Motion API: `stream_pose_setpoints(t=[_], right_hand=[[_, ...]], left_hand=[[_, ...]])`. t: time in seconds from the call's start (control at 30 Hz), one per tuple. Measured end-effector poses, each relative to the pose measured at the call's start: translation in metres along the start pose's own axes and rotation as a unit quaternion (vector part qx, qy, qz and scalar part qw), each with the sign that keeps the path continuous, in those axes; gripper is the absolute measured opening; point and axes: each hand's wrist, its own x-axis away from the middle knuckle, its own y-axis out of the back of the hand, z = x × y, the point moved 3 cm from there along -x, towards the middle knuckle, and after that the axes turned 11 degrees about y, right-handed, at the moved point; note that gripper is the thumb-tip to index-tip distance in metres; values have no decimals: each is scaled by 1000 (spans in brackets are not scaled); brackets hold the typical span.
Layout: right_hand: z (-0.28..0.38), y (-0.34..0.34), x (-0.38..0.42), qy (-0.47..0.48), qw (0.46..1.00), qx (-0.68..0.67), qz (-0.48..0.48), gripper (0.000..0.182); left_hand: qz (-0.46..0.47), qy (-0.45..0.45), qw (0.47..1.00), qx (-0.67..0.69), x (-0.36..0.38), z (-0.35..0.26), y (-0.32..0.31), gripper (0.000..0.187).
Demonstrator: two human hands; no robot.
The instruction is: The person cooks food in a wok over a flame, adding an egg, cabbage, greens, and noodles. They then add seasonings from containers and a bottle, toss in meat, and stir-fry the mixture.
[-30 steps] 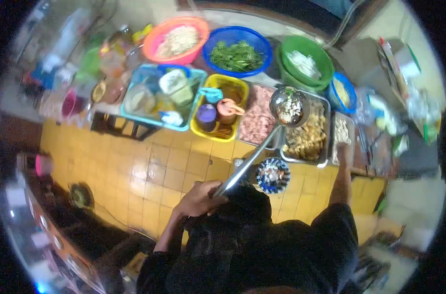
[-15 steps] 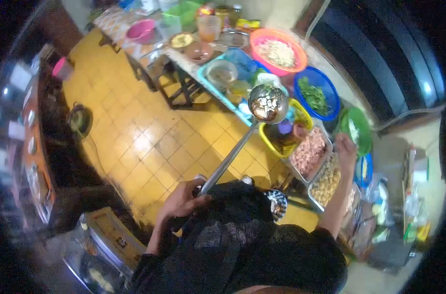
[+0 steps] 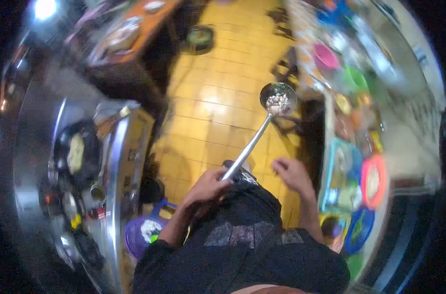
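My left hand (image 3: pixel 208 188) is closed round the handle of a long metal ladle (image 3: pixel 248 147). The ladle's bowl reaches forward over the yellow tiled floor and holds small whitish, chopped pieces (image 3: pixel 278 104). To the right of the handle, my right hand (image 3: pixel 291 175) hangs in the air, touching neither the ladle nor the table. Its fingers are curled in, and whatever may be inside them is hidden.
On the left, a dark pan (image 3: pixel 76 147) with pale food sits on the metal stove counter (image 3: pixel 116 181). A purple tub (image 3: pixel 137 232) stands below it. At right are a turquoise tray (image 3: pixel 325 183), a pink-orange basin (image 3: pixel 375 181) and a blue basin (image 3: pixel 360 230). Ahead lies tiled floor (image 3: pixel 223 93).
My view has swung left, bringing the stove in and shifting the food table to the right edge. My right hand has come away from the bowls and trays. The ladle stays in my left hand.
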Motion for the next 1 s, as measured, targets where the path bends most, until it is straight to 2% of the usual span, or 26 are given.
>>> stream_pose_setpoints(t=[0.07,0.1,0.17,0.2,0.27,0.33,0.37,0.4,0.43,0.47,0.5,0.53,0.57,0.6,0.63,0.67,0.7,0.73,0.77,0.8,0.83,0.87,0.9,0.93,1.0], right_hand=[[51,-38,-50,48,984,-9,174,26],[70,-53,-74,110,972,-1,207,27],[98,-76,-121,196,944,15,266,29],[146,-126,-135,203,939,16,278,31],[182,-167,-163,233,917,25,324,34],[233,-200,-202,144,907,-181,352,37],[239,-217,-220,131,898,-213,362,29],[244,-231,-239,146,881,-202,402,29],[215,-207,-252,92,852,-314,408,26],[221,-215,-265,20,817,-403,413,25],[251,-226,-268,-26,836,-373,401,29],[260,-239,-276,-27,834,-372,408,25],[263,-245,-280,-50,794,-411,445,23],[262,-238,-283,-74,751,-452,476,20],[268,-233,-289,-76,747,-438,494,20],[288,-281,-290,-43,767,-385,511,17],[285,-294,-292,-7,782,-337,524,13],[266,-303,-306,-26,752,-339,565,9],[269,-313,-312,-28,737,-333,588,8],[295,-340,-312,-30,722,-329,608,8],[353,-378,-306,-29,730,-283,622,8],[377,-385,-302,-12,730,-243,639,9],[403,-402,-307,-121,705,-274,643,9],[427,-421,-304,-87,730,-250,631,12],[479,-457,-290,-59,734,-232,635,15]], left_hand=[[-6,-60,994,88,-20,-10,29,30],[-46,-69,991,107,-41,-10,41,30],[-39,-113,963,241,-86,-11,70,25],[-71,-132,953,263,-58,2,121,25],[-160,-135,927,311,-50,7,171,25],[-194,-171,894,367,-25,-2,230,28],[-235,-155,879,386,-29,1,248,29],[-280,-135,861,403,-33,4,267,30],[-345,-134,862,347,-55,-16,246,33],[-378,-134,843,358,-50,-22,257,33],[-419,-123,834,336,-30,-21,279,34],[-459,-109,825,312,-19,-20,289,35],[-494,-61,813,302,-23,-6,297,36],[-512,-59,797,315,-24,-8,290,36],[-544,-68,775,314,-23,-10,289,40],[-574,-82,753,311,-10,32,317,46],[-596,-28,757,267,6,39,313,40],[-607,-26,748,267,2,49,300,40],[-627,-70,720,290,3,65,299,41],[-643,-114,691,309,30,84,316,42],[-604,-96,703,362,83,110,344,44],[-609,-172,681,368,96,124,340,46],[-607,-174,662,404,105,143,337,44],[-609,-183,641,429,114,167,329,43],[-646,-83,613,446,160,175,297,38]])
